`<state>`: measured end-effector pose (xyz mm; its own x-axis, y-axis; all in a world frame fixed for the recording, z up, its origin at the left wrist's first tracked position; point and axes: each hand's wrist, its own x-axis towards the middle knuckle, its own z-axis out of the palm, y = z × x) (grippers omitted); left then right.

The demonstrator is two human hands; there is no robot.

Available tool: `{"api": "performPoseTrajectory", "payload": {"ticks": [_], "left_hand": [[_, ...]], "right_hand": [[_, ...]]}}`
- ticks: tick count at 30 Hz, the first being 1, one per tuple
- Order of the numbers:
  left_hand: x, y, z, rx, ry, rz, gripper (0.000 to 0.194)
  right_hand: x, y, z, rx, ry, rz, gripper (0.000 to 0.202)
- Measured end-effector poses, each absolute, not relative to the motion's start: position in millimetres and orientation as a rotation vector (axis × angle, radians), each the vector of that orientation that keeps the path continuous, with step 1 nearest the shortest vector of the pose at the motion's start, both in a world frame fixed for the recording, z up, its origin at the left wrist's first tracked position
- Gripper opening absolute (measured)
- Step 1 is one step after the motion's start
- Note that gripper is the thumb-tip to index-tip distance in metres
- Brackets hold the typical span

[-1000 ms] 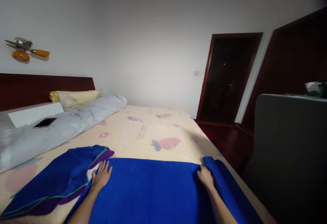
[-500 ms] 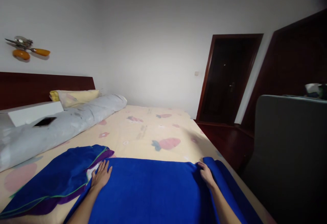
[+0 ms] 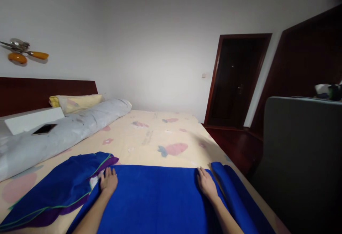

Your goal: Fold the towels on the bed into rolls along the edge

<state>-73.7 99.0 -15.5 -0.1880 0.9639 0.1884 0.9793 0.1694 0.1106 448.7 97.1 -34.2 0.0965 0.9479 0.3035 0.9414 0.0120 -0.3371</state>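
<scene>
A plain blue cloth (image 3: 157,198) lies spread flat on the bed, its far edge running nearly straight between my hands. My left hand (image 3: 109,180) rests palm down on its far left corner, fingers stretched out. Near the far right corner, my right hand (image 3: 206,184) lies flat on the cloth with its fingers extended. Just right of that hand is a folded or rolled strip of blue cloth (image 3: 235,195). Left of my left hand lies a crumpled blue fabric piece (image 3: 64,180) with purple lining and green edging.
The bed sheet (image 3: 149,138) is cream with pink prints. A long grey bundle (image 3: 88,123) lies along the left, carrying a phone (image 3: 45,129) and a white box (image 3: 34,119). A yellow pillow (image 3: 80,102) sits behind. A dark chair back (image 3: 301,155) stands right of the bed.
My right hand has moved left from the gap beside the blue strip onto the cloth and lies flatter. My left hand has shifted slightly right. The view has turned a little.
</scene>
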Motion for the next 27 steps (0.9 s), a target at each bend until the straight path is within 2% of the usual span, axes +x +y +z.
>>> {"api": "performPoseTrajectory", "payload": {"ticks": [6,9,13,21,24,27], "left_hand": [[51,100,-30,-2.436,-1.970,-0.201,0.056],[92,101,-37,-2.533,-1.924,-0.242,0.059],[67,110,-29,-2.404,-2.102,-0.253,0.056],[-70,99,-12,-1.741,-2.596,-0.172,0.062],[-57,89,-12,-1.726,-2.538,-0.157,0.061],[4,71,-18,-2.028,-2.310,-0.193,0.060]], "right_hand": [[356,95,-35,-1.733,-2.112,0.140,0.058],[317,95,-33,-1.665,-2.238,0.206,0.060],[321,98,-31,-1.788,-2.200,0.197,0.060],[467,84,-38,-2.272,-1.782,0.022,0.061],[467,78,-35,-2.279,-1.757,-0.044,0.062],[406,63,-31,-2.142,-1.847,-0.102,0.062]]}}
